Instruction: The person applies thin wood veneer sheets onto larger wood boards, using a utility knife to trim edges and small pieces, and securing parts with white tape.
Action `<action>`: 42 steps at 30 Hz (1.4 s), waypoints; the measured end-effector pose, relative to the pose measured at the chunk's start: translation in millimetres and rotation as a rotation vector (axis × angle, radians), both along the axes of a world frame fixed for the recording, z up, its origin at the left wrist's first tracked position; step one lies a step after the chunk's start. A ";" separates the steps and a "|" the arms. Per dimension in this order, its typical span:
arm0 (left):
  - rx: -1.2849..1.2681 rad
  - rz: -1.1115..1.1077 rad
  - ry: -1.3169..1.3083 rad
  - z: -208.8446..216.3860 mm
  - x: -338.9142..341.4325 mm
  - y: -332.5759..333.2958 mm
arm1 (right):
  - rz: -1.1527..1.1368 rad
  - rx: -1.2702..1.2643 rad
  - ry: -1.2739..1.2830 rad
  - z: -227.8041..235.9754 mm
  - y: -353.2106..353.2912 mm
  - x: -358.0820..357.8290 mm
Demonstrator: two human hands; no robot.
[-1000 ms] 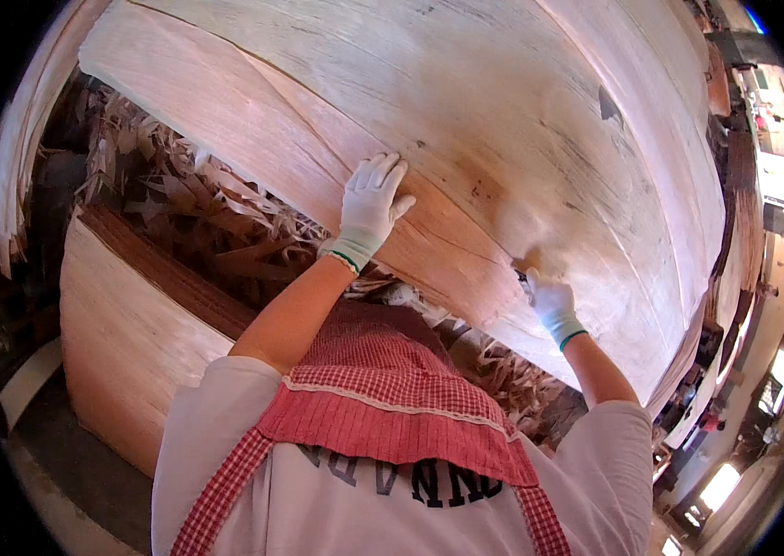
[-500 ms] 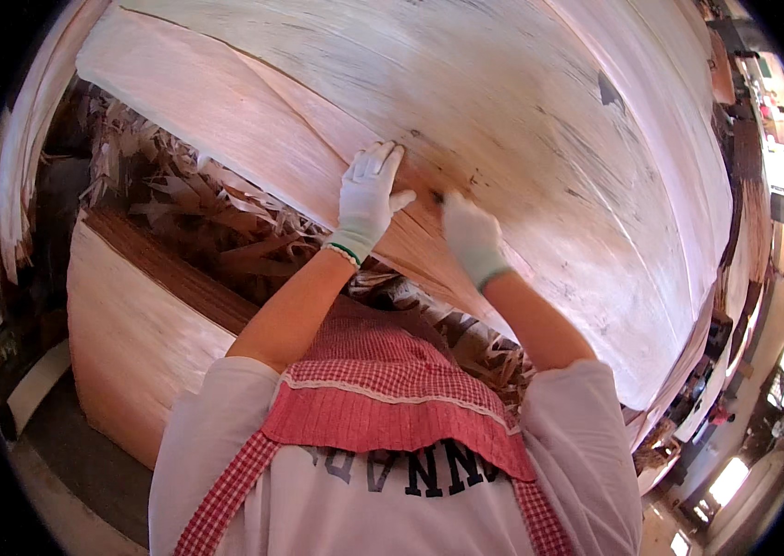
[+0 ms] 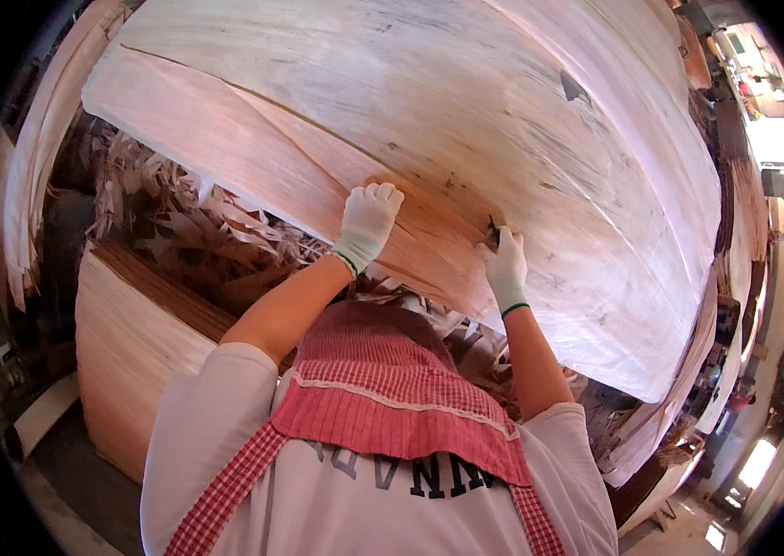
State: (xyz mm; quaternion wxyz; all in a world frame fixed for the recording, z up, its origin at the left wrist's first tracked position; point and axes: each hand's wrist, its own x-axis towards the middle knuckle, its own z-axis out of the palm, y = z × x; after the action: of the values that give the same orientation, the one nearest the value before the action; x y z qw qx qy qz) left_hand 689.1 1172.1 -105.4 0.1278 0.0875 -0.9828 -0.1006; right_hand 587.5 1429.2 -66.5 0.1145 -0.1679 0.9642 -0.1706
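Note:
A broad, pale wood veneer sheet [image 3: 466, 120] with dark streaks lies across a stack before me. Along its near side, a pinkish strip of veneer [image 3: 225, 130] is bordered by a split edge. My left hand [image 3: 372, 222], in a white glove, is closed with curled fingers on the veneer by that edge; its fingertips are hidden. To the right, my gloved right hand [image 3: 506, 267] is closed around a small dark hand tool [image 3: 493, 228], its tip at the sheet's surface. The tool's exact kind cannot be made out.
Torn veneer scraps [image 3: 188, 213] fill the gap below the sheet's near edge. A second veneer stack [image 3: 132, 343] stands at the lower left, and hanging veneer sheets [image 3: 44, 167] are at the far left. More stacked veneer [image 3: 735, 213] lines the right side.
My left hand has gone from outstretched fingers to a closed grip, slightly lower. My right hand has moved right and a little down along the sheet with the dark tool.

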 end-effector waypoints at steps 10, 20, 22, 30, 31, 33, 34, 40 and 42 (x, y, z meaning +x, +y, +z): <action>-0.128 -0.017 -0.323 22.0 21.3 19.3 | 0.171 0.003 0.018 51.2 6.5 77.8; 0.408 -0.231 0.060 72.1 48.5 -18.0 | 0.198 -0.299 -0.192 165.3 -42.7 75.4; 0.523 -0.407 0.173 102.6 71.3 -38.0 | 0.141 -0.232 -0.160 188.8 -45.9 30.7; 0.151 0.196 0.220 65.9 87.4 -144.7 | 0.171 -0.114 0.302 225.0 -77.9 -198.9; 0.110 0.233 0.219 57.9 75.8 -159.3 | 0.182 -0.090 0.372 227.7 -81.3 -224.2; 0.053 0.310 0.182 41.1 50.7 -175.3 | 0.215 -0.052 0.513 228.8 -83.6 -267.5; 0.026 0.355 0.153 33.3 36.3 -183.0 | 0.241 -0.042 0.585 227.4 -87.1 -282.2; 0.115 0.348 0.052 18.0 -30.6 -179.0 | 0.345 -0.208 0.792 172.8 -97.8 -320.3; 0.098 0.366 0.008 11.9 -42.3 -188.9 | 0.166 -0.206 0.528 152.5 -105.8 -316.5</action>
State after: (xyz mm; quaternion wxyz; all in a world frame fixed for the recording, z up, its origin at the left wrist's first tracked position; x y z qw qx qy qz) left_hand 646.8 983.2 -93.5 0.1432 0.2707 -0.9439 -0.1235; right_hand 271.0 1323.4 86.0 -0.1443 -0.2955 0.9212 -0.2081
